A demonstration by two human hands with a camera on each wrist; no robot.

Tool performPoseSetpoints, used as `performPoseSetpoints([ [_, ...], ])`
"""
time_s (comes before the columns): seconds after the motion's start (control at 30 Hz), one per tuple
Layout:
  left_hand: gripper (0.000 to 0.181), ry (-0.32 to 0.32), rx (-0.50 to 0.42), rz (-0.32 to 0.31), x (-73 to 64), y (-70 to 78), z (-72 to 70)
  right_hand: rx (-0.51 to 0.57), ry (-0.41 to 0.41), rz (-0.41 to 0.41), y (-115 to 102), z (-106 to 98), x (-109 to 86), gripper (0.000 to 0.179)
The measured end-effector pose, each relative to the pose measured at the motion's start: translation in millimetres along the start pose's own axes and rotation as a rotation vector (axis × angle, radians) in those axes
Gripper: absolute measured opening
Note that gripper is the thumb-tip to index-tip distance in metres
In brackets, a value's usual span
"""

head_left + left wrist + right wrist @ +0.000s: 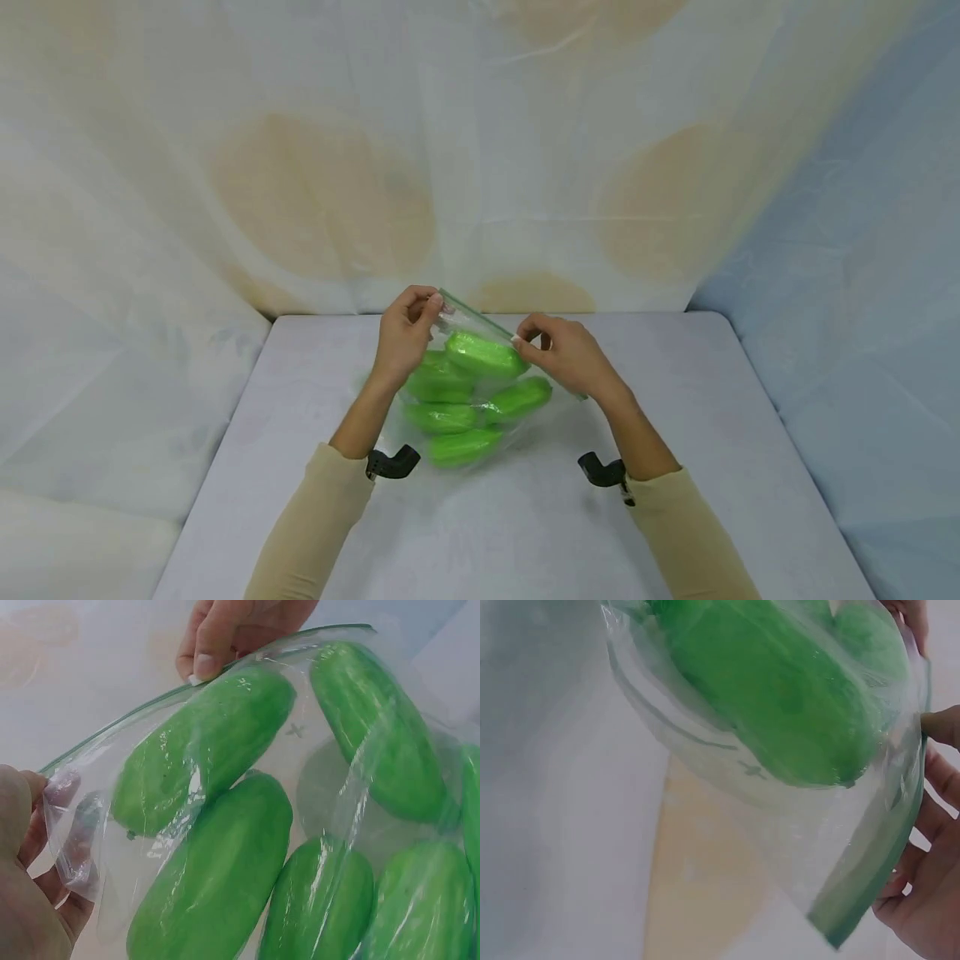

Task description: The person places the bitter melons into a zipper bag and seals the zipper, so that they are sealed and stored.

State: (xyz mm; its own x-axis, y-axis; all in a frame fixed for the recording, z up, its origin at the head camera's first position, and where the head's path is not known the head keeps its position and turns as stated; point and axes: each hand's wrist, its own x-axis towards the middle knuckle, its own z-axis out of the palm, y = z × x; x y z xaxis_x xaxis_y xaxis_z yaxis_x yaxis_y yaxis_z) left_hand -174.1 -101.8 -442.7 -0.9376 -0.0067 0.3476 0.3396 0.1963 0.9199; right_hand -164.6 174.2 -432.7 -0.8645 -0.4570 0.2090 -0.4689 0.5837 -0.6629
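A clear zip bag [468, 310] with a green zip strip along its top holds several plump, green, cucumber-like vegetables [457, 446]. My left hand [405, 333] pinches the bag's top left corner between thumb and fingers. Farther along the same edge, my right hand [566, 354] pinches the strip. A small white tab [195, 679] shows at the right thumb tip in the left wrist view. Beyond the right hand, the end of the green strip [840, 919] hangs free in the right wrist view. Through the film at the left corner, some left fingers show.
The bag is over a white table [480, 533] with rounded far corners. Pale sheeting [510, 167] with orange round patches hangs behind it, and bluish sheeting [847, 317] stands at the right. Black wrist mounts [393, 462] sit below both hands.
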Motion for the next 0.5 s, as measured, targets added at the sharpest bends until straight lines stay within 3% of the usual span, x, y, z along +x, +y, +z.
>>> performPoseSetpoints([
  [0.2, 0.026, 0.057, -0.05, 0.015, 1.6, 3.6, -5.2, 0.001, 0.022, -0.017, 3.8, -18.2, -2.0, 0.014],
  [0.5, 0.025, 0.135, -0.134, 0.014, -2.0, 1.4, -10.5, 0.098, 0.095, 0.016, 19.6, -24.8, -4.0, 0.021],
])
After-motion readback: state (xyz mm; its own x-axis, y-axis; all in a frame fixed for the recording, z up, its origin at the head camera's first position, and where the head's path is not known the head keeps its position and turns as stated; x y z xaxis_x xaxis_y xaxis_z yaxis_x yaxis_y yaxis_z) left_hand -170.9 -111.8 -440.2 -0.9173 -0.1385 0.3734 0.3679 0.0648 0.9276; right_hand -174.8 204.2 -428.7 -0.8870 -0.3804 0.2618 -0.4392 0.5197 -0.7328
